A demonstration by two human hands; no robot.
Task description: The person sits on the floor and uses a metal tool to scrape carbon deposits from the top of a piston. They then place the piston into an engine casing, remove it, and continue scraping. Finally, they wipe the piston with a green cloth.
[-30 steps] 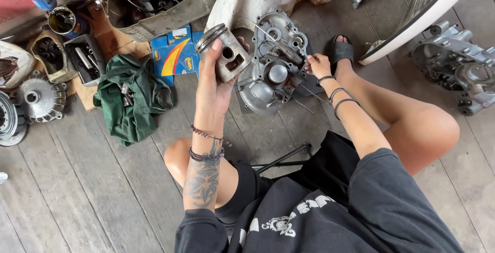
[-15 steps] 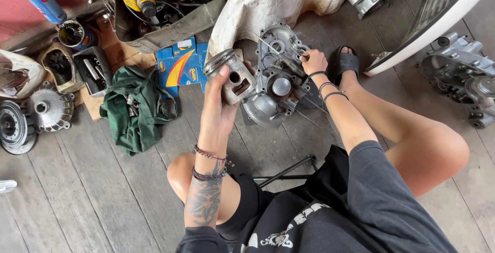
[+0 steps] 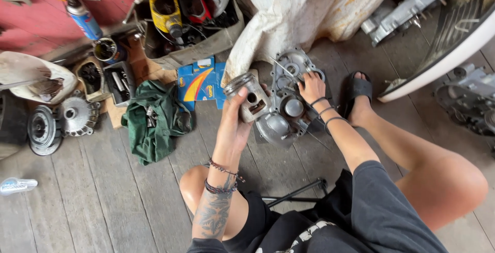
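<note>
Your L hand [image 3: 234,126] is raised off the floor, forearm upright, palm twd you, fingers wrapped round a grey metal piston [image 3: 248,96]. Grip is firm: thumb up one side, fingertips behind. Piston is tilted, ringed crown up-left, pin hole facing camera, held just in front of the engine case [image 3: 285,119] lying on the plank floor [image 3: 103,191].

Your R hand [image 3: 311,87] reaches fwd, arm near straight, palm down on the case's upper edge. Fingers curl over the casting; cannot tell whether they pinch anything or merely rest there.

Hidden/unclear: L fingertips are behind the piston. Case's left part is covered by piston and L hand. Thin rod [image 3: 282,69] on the case, near end lost among the castings. Green rag [image 3: 154,121] w/ small metal bits lies left, near blue boxes [image 3: 200,83]. Second casing [image 3: 466,103] at right is cut by frame edge.
</note>
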